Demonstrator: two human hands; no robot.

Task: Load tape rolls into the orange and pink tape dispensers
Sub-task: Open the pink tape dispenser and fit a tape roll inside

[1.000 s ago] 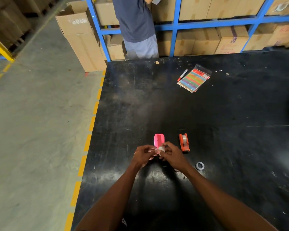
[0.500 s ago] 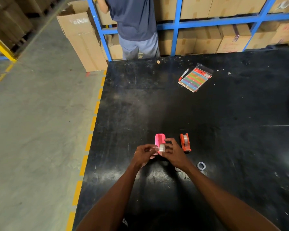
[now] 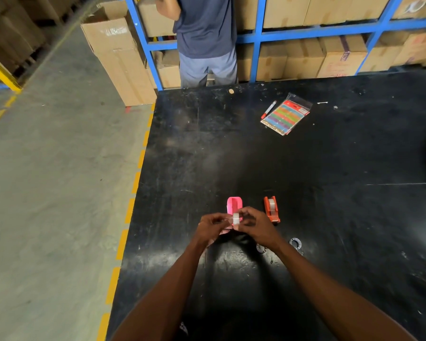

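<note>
Left hand [image 3: 213, 227], right hand [image 3: 255, 226] together, fingers pinched, forearms converging

Both hands' fingers [image 3: 244, 216] around a tape roll [image 3: 236, 218] over pink dispenser [image 3: 234, 204].

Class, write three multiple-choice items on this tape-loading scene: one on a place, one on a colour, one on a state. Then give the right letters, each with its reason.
1. Where does the orange dispenser stand?
A. to the right of the pink dispenser
B. on the floor
C. on the blue shelf

2. What colour is the table?
A. white
B. black
C. green

3. What is the state of the orange dispenser?
A. empty
B. lying in pieces
C. a tape roll sits in it

Answers:
1 A: it stands on the table just right of the pink one.
2 B: the bare top is black and scuffed.
3 C: a pale roll shows in its cradle, while the left hand and right hand hold another tape roll at the pink dispenser.
</note>
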